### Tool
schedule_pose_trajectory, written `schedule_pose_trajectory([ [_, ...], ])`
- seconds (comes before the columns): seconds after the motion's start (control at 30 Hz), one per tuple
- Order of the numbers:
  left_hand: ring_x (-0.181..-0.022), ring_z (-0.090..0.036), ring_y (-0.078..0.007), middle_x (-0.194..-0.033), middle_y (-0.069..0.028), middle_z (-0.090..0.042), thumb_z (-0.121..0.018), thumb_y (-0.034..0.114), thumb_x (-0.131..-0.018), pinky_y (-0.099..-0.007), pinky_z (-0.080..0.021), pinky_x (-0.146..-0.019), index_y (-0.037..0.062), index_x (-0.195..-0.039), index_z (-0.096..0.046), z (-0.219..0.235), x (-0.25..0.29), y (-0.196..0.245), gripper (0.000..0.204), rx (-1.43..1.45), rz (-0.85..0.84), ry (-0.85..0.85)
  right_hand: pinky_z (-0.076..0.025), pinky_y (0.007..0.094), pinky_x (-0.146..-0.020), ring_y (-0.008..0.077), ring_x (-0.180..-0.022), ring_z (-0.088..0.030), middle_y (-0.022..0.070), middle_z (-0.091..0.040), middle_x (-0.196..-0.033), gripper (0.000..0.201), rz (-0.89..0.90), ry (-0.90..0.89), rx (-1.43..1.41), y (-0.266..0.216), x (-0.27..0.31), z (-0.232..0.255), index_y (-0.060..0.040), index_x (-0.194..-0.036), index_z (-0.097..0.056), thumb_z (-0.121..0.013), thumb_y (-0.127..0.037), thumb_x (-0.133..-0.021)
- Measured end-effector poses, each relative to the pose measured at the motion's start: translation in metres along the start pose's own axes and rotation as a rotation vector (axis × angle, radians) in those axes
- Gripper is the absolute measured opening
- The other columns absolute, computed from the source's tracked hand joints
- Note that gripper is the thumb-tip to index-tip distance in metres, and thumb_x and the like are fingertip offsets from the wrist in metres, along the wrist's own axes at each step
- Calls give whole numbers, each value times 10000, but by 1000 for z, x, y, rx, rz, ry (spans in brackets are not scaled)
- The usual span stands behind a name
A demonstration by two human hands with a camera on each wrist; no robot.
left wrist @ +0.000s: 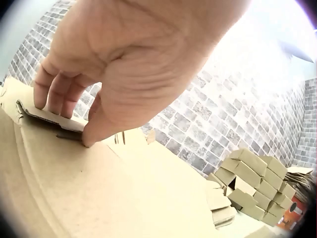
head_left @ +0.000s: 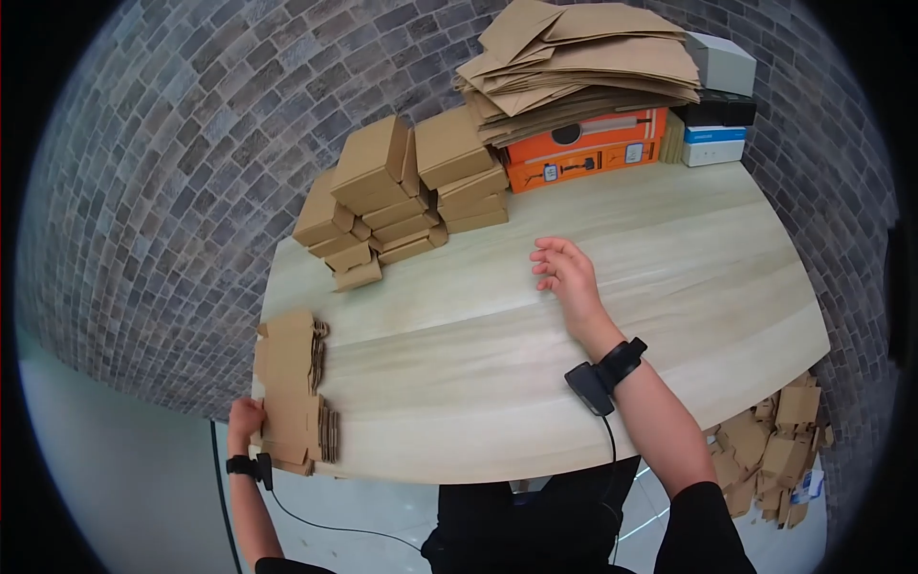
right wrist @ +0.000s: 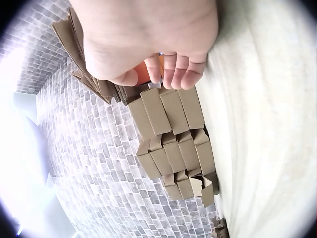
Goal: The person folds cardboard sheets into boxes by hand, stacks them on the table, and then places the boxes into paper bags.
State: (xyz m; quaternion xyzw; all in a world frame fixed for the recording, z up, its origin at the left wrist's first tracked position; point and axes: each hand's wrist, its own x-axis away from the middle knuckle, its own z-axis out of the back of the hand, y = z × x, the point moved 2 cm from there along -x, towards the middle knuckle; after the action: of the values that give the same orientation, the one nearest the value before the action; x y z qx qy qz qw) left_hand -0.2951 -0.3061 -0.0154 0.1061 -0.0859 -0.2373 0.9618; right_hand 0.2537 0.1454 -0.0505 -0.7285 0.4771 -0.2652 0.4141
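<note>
At the left edge of the table lies a stack of flattened cardboard boxes (head_left: 289, 383). My left hand (head_left: 246, 417) is at its outer side. In the left wrist view the thumb and fingers of that hand (left wrist: 124, 74) pinch a cardboard flap (left wrist: 49, 118) on the top sheet. My right hand (head_left: 568, 275) hovers over the middle of the table, its fingers loosely bent and holding nothing. Seen from the right wrist, the fingers (right wrist: 169, 69) hang relaxed with the folded boxes beyond them.
Folded cardboard boxes (head_left: 378, 172) are piled at the back left of the table (head_left: 669, 268). Large flat cardboard sheets (head_left: 593, 67) lie on an orange box (head_left: 583, 158), beside smaller boxes (head_left: 717, 143). More cardboard (head_left: 779, 445) is heaped on the floor at right.
</note>
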Motion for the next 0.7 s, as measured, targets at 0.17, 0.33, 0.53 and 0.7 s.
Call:
schedule_pose_trajectory([
  [0.17, -734, -631, -185, -805, -100, -673, -723, 25, -686, -358, -503, -593, 40, -791, -631, 24, 38, 55, 141, 159, 148, 78, -470, 259, -713, 115, -863, -569, 55, -622, -1016, 265, -7, 3, -3, 0, 0, 2, -44, -1176, -577, -511, -173, -955],
  [0.33, -733, -629, -196, -847, -103, -683, -757, 153, -682, -366, -498, -602, -19, -951, -680, 27, 20, 34, 328, 127, 97, -146, -473, 264, -704, 126, -863, -563, 54, -618, -1001, 286, 9, -4, -1, 0, 2, 0, -37, -1150, -599, -552, -216, -931],
  [0.53, -702, -564, -174, -801, -61, -641, -611, 172, -739, -343, -460, -626, -25, -877, -648, 71, 35, 71, 243, 157, -48, 43, -475, 258, -704, 119, -843, -566, 57, -628, -976, 271, -13, -16, 19, 0, 3, -3, -27, -1134, -610, -540, -194, -933],
  [0.7, -953, -626, -173, -1074, -84, -643, -482, 27, -768, -301, -511, -834, -5, -1217, -562, 136, 131, 190, 458, 904, -421, 16, -475, 251, -704, 109, -806, -571, 58, -642, -956, 254, -58, -110, 122, -1, 4, -9, -24, -1119, -618, -532, -169, -930],
])
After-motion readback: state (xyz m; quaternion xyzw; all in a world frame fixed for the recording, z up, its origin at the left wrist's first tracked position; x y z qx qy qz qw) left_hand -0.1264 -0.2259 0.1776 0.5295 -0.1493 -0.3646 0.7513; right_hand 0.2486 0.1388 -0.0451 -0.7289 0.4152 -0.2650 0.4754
